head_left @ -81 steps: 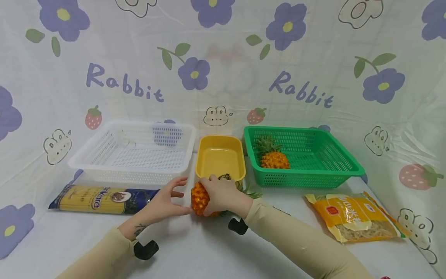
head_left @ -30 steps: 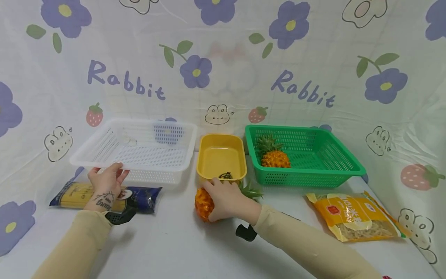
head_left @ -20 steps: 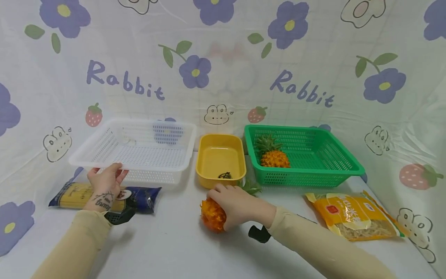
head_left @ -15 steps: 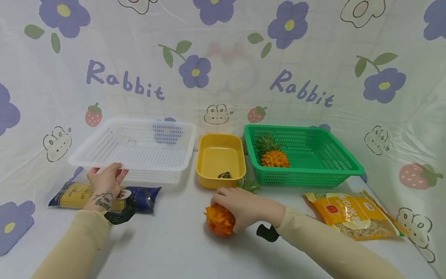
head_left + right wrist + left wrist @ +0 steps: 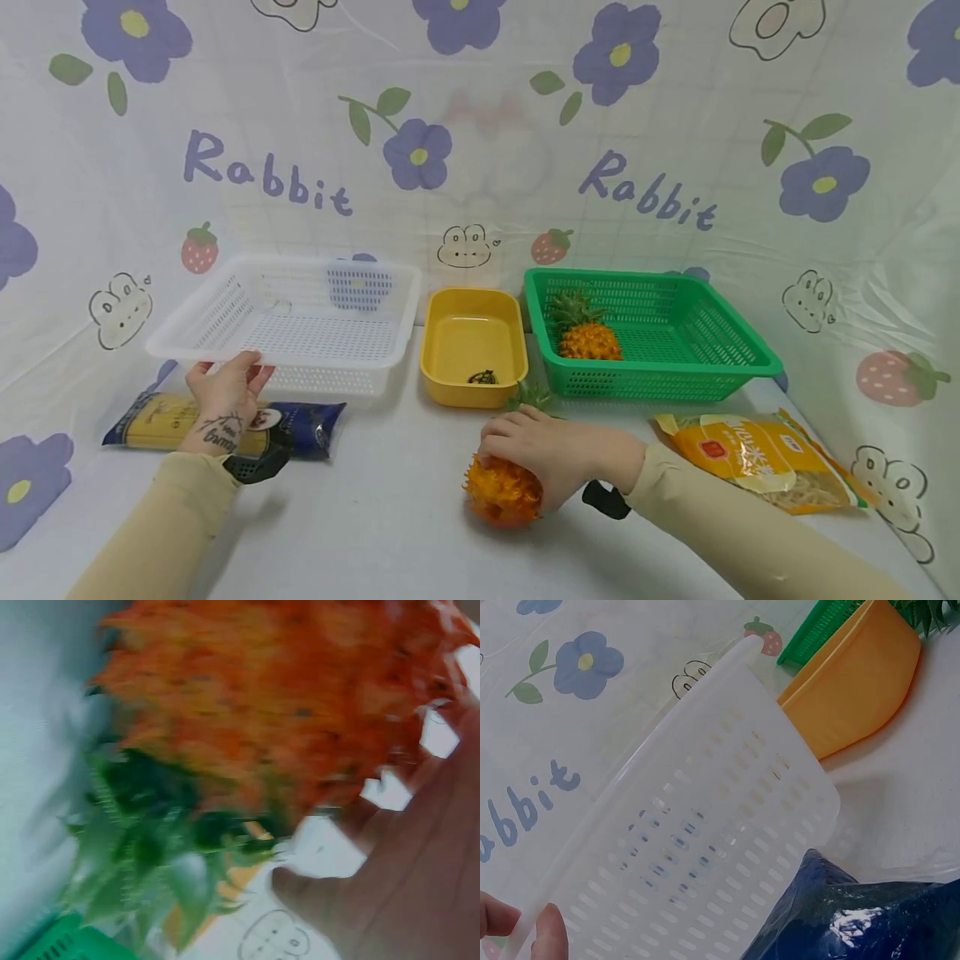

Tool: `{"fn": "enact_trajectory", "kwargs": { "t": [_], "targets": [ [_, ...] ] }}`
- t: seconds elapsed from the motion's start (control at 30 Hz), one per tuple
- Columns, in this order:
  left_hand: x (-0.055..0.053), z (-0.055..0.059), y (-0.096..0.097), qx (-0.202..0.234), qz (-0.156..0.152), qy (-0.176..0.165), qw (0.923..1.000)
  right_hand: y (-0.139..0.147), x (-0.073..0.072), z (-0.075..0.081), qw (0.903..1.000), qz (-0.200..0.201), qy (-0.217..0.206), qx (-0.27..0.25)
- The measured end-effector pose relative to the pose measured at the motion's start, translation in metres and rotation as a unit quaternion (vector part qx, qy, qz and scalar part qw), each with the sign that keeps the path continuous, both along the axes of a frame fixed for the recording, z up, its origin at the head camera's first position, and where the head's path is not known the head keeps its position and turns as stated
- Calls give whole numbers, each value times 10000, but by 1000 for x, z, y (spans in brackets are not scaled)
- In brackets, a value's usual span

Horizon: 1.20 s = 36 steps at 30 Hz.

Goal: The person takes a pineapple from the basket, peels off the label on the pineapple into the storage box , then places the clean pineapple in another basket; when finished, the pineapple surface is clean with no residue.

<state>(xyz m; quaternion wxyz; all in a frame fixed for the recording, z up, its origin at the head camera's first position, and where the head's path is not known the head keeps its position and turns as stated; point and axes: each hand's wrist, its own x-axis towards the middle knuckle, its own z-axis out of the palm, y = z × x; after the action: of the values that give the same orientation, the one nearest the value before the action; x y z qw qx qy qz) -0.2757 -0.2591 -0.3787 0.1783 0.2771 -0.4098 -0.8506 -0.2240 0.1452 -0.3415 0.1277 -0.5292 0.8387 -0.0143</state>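
Observation:
My left hand (image 5: 227,390) pinches the front rim of a white plastic basket (image 5: 352,363), thumb on top; in the left wrist view two fingertips (image 5: 551,934) grip that rim (image 5: 619,780). My right hand (image 5: 551,450) holds an orange pineapple (image 5: 504,493) from above, low over the front middle of the table. Its green leaves (image 5: 531,395) point back toward a yellow tub (image 5: 474,393). Seen from the right wrist, the pineapple (image 5: 285,690) is blurred, with my fingers along one side. Under my left wrist lies a blue and yellow spaghetti packet (image 5: 307,427).
A second pineapple (image 5: 591,342) lies in the left end of a green basket (image 5: 667,382) at the back right. In front of that basket, partly behind my right sleeve, is an orange noodle bag (image 5: 757,454). A patterned cloth (image 5: 495,142) hangs behind everything.
My left hand has gone from beside the pineapple to the white basket's rim and stayed there. My right hand has carried the pineapple to the right and nearer me, away from the yellow tub.

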Motion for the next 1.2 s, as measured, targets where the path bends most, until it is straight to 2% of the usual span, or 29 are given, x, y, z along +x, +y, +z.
{"fn": "enact_trajectory", "kwargs": {
  "t": [0.17,0.27,0.33,0.43,0.53,0.67,0.83,1.0,1.2],
  "targets": [
    [0,1,0,112,25,16,9999,-9,8,8,9973,-648,-321,85],
    [0,1,0,189,46,44,9998,-18,16,10,9897,-1377,-354,-155],
    [1,1,1,119,54,30,9999,-24,22,10,9790,-1985,-268,-368],
    [0,1,1,65,99,36,9999,-32,28,9,9564,-2871,-218,-494],
    [-1,1,1,94,68,62,9999,-37,32,8,9396,-3398,-268,-305],
    [-1,2,0,200,-19,84,9998,-38,32,4,9311,-3618,-453,-109],
    [-1,1,0,217,-36,139,9997,-37,26,0,9283,-3643,-701,-242],
    [0,-1,-1,275,-12,249,9993,-37,24,-3,9328,-3518,-756,-202],
    [0,-3,-2,334,-20,309,9990,-36,25,-3,9381,-3406,-600,-173]
  ]
}}
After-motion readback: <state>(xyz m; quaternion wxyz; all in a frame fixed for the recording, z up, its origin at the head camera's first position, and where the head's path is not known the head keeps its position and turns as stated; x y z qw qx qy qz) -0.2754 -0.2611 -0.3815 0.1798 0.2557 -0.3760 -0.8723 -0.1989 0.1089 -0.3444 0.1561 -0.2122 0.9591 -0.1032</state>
